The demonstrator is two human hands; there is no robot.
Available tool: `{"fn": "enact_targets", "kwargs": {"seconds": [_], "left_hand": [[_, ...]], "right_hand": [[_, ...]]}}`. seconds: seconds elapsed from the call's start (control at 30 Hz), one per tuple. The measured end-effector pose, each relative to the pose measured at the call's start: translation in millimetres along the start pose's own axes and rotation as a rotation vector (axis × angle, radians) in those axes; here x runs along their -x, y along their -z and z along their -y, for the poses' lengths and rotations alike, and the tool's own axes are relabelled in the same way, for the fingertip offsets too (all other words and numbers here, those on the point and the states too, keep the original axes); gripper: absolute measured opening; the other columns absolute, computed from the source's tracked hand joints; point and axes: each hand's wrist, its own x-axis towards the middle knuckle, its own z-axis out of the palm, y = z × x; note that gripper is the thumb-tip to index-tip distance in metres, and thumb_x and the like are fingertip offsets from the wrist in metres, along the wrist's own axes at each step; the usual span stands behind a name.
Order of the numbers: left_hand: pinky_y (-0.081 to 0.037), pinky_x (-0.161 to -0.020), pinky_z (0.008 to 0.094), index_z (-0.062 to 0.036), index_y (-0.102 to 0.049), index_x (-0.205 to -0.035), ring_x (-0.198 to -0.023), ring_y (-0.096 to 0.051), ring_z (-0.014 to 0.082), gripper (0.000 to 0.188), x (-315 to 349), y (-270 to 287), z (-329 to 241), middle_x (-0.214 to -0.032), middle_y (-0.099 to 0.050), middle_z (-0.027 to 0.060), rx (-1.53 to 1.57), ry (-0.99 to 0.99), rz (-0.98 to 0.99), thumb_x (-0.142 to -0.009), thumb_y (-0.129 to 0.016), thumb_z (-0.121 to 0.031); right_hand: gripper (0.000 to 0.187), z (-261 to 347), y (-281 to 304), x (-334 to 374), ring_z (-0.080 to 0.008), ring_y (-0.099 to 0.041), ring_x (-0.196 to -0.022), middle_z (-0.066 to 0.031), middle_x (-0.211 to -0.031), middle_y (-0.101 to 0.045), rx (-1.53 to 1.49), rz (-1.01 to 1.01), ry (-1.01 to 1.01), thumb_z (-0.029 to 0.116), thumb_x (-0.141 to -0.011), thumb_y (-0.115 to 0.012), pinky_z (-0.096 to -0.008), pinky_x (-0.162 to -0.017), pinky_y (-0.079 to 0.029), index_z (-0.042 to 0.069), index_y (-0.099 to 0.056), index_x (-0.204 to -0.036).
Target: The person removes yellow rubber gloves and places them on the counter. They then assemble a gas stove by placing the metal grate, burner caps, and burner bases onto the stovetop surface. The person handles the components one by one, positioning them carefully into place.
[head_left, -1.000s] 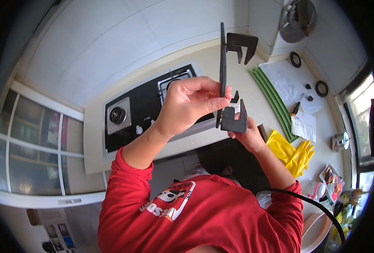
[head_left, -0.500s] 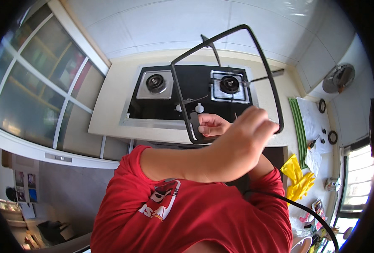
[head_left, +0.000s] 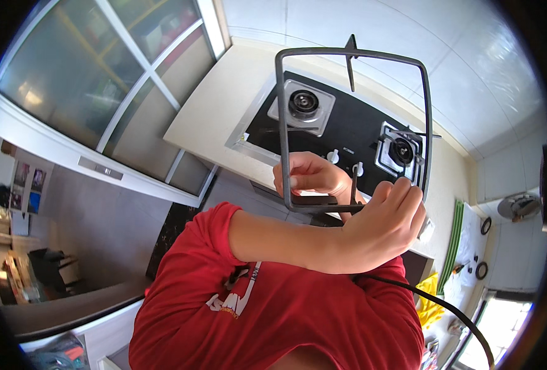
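A black square stove grate (head_left: 283, 123) with thin prongs is held up before me, over the front of the hob (head_left: 353, 126). My forearms cross, the left one in front. My left hand (head_left: 384, 222) is closed at the grate's lower right corner, its fingertips partly hidden. My right hand (head_left: 313, 176) comes from behind the left arm and grips the grate's left bar, thumb and fingers closed around it. Beside my left hand shows a small white thing (head_left: 427, 229) that I cannot make out. Both burners, the left burner (head_left: 303, 103) and the right burner (head_left: 402, 151), are bare of a grate.
White knobs (head_left: 333, 156) sit on the hob's front. A glass-paned sliding door (head_left: 131, 105) stands left. On the right counter lie a green-striped mat (head_left: 455, 240), black rings (head_left: 481, 270) and yellow rubber gloves (head_left: 431, 302). A black cable (head_left: 446, 302) runs along my right side.
The grate has turned and its frame is more level in view. My right hand has shifted up its left side. My view has swung, so the hob appears tilted and further right.
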Motion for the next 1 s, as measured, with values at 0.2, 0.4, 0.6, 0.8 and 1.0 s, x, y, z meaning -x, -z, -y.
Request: {"fn": "enact_targets", "kwargs": {"seconds": [0.2, 0.4, 0.6, 0.8, 1.0], "left_hand": [[-0.038, -0.074, 0.0360, 0.0066, -0.051, -0.102, -0.083, -0.046, 0.0276, 0.034, 3.6, -12.1, 51.9, -0.088, -0.045, 0.0159, 0.445, 0.075, -0.188, -0.069, -0.060, 0.000], [-0.049, -0.080, 0.0269, 0.0052, -0.056, -0.104, -0.093, -0.060, 0.0163, 0.017, 26.3, -23.9, 147.5, -0.097, -0.060, 0.0107, 0.836, 0.620, -0.430, -0.087, -0.058, 0.003], [-0.050, -0.085, 0.0285, 0.0044, -0.058, -0.102, -0.093, -0.060, 0.0143, 0.013, 69.0, -93.2, 210.6, -0.098, -0.063, 0.0105, 0.910, 0.953, -0.466, -0.091, -0.055, -0.002], [-0.055, -0.085, 0.0340, 0.0026, -0.057, -0.102, -0.092, -0.062, 0.0183, 0.014, 113.8, -134.2, 257.5, -0.098, -0.061, 0.0110, 1.019, 1.307, -0.472, -0.092, -0.054, -0.007], [-0.053, -0.087, 0.0381, 0.0034, -0.055, -0.099, -0.089, -0.061, 0.0221, 0.011, 150.9, -173.4, 301.6, -0.099, -0.059, 0.0125, 1.244, 1.562, -0.477, -0.092, -0.054, -0.006]], "right_hand": [[0.012, -6.3, 42.7, 3.0, -0.0046, -0.046, -0.068, 0.0022, -0.083, -0.053, -0.010, -0.117, -0.116, 0.009, -0.093, -0.054, -0.0198, -0.064, -0.040, 0.002, -0.055, -0.102], [0.017, -20.5, 112.1, 53.1, -0.0080, -0.054, -0.073, 0.0004, -0.085, -0.058, 0.122, -0.873, -0.105, 0.012, -0.089, -0.061, -0.0228, -0.066, -0.048, 0.007, -0.056, -0.104], [0.011, -37.9, 167.3, 75.9, -0.0103, -0.056, -0.059, -0.0050, -0.066, -0.058, 0.486, -1.144, -0.225, 0.007, -0.086, -0.057, -0.0242, -0.054, -0.044, 0.002, -0.050, -0.078], [0.013, -63.4, 185.0, 68.2, -0.0118, -0.058, -0.056, -0.0076, -0.063, -0.058, 0.551, -1.292, -0.284, 0.008, -0.079, -0.061, -0.0265, -0.053, -0.047, -0.003, -0.056, -0.083], [0.012, -85.4, 201.1, 44.0, -0.0217, -0.054, -0.050, -0.0152, -0.060, -0.057, 0.793, -1.481, -0.307, 0.007, -0.073, -0.063, -0.0306, -0.052, -0.046, -0.003, -0.056, -0.076]]}}
